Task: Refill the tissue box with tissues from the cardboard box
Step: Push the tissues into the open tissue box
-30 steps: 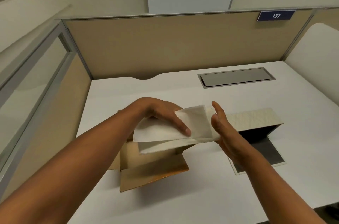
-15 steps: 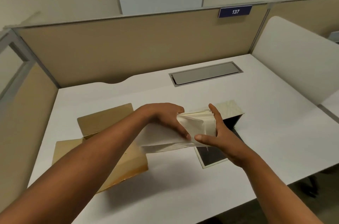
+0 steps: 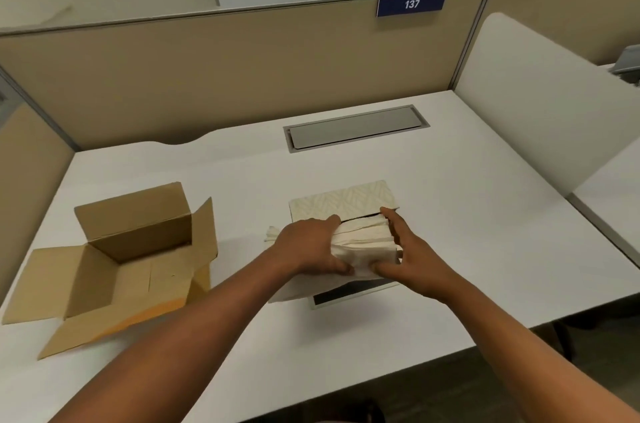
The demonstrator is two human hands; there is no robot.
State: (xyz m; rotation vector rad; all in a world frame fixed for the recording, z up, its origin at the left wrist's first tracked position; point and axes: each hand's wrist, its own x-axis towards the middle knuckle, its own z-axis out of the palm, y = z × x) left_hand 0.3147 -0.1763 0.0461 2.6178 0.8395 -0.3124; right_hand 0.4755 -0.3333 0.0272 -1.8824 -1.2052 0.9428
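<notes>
The only readable text is the number "137", in white figures on a small dark blue plate (image 3: 411,3). The plate is fixed at the top edge of the beige partition panel (image 3: 225,76) behind the desk, towards its right end, just left of the upright metal post where the panel meets the next one. No other writing can be made out: the open cardboard box (image 3: 114,267) shows plain brown faces with no print, and the tissue box (image 3: 346,201) carries only a pale leaf-like pattern, without any brand name or label that can be read.
</notes>
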